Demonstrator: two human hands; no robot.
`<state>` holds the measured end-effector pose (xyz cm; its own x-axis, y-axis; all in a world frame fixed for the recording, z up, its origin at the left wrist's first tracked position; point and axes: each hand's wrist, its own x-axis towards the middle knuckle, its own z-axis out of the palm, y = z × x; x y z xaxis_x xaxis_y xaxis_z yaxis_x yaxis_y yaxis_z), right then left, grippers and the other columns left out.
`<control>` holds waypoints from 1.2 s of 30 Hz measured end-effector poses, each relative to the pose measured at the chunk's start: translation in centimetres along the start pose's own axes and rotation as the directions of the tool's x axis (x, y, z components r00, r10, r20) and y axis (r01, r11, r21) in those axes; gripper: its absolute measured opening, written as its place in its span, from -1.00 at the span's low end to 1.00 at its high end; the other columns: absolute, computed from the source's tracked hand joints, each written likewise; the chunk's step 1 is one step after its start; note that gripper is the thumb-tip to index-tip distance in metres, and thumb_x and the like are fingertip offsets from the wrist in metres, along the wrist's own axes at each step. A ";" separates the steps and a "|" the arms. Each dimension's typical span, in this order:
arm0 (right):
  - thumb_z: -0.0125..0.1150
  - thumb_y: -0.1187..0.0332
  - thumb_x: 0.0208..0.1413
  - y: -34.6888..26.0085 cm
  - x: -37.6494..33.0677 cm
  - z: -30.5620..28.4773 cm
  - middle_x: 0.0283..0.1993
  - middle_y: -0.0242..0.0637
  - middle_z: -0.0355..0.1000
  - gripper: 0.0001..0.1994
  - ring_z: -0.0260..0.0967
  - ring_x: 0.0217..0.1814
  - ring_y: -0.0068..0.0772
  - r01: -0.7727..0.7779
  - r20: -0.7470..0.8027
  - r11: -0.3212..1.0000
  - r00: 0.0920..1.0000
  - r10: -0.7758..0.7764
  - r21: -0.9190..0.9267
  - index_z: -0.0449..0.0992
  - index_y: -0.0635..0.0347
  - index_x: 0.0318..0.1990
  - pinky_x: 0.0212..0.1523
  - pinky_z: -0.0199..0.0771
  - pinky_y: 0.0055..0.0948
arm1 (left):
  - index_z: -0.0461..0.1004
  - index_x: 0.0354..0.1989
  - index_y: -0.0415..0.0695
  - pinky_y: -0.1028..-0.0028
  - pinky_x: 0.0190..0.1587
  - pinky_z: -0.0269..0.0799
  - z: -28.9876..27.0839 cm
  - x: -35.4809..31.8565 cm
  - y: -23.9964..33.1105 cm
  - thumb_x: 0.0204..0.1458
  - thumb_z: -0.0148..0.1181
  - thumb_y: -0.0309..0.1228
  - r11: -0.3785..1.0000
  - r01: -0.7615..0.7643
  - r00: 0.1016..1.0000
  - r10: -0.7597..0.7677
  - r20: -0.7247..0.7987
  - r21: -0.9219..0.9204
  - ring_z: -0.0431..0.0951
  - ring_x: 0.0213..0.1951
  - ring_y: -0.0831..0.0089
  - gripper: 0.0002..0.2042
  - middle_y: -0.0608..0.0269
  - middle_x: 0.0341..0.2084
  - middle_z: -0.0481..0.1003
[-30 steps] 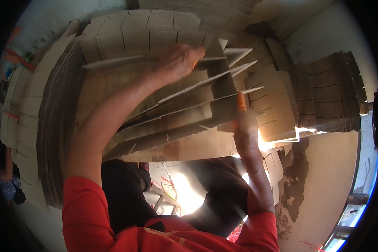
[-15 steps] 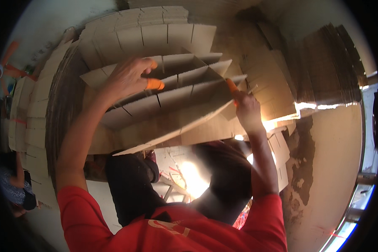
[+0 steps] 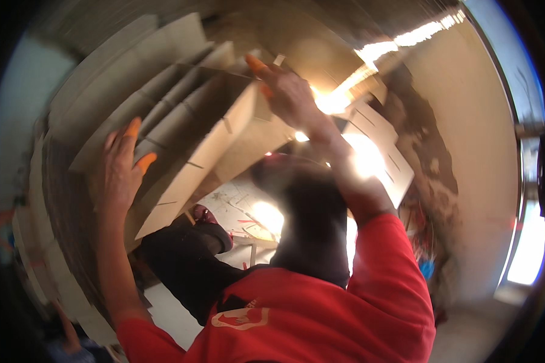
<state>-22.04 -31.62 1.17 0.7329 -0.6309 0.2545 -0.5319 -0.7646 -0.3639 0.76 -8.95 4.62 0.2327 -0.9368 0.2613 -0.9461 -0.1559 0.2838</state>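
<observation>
Cardboard partition [image 3: 184, 130] sits between both hands, long axis slanting lower left to upper right; left hand [image 3: 121, 169] has fingers spread wide near the low end, right hand [image 3: 289, 94] is by the top corner, can't tell if it's pinching

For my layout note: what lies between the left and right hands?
In the head view, slotted cardboard strips stand between the left hand and right hand.

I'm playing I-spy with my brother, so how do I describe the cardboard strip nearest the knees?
Start at the red shirt, then go up past the dark trousers to the cardboard strips between the left hand and right hand. Pick the front strip, nearest those trousers: its slitted face is light tan, while the neighbours behind look shadowed.
</observation>
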 end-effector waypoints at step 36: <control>0.17 -0.18 -0.07 33.7 -56.8 3.2 -0.26 -0.21 0.40 -0.30 0.32 -0.19 -0.37 -0.739 0.159 -0.156 -0.067 0.985 0.655 0.42 0.26 0.06 -0.17 0.31 -0.37 | 0.38 0.04 -0.18 0.27 -0.09 0.39 2.1 -7.8 0.1 -0.05 0.17 -0.58 0.962 0.261 0.950 -0.243 0.198 -0.073 0.47 -0.09 0.10 -0.60 -0.08 -0.15 0.46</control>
<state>-80.21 -21.15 -28.41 -0.5058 -0.6901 -0.5176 -0.1809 0.6715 -0.7186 -1.60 -2.35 0.70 0.4061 -0.9138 -0.0036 -0.8333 -0.3719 0.4090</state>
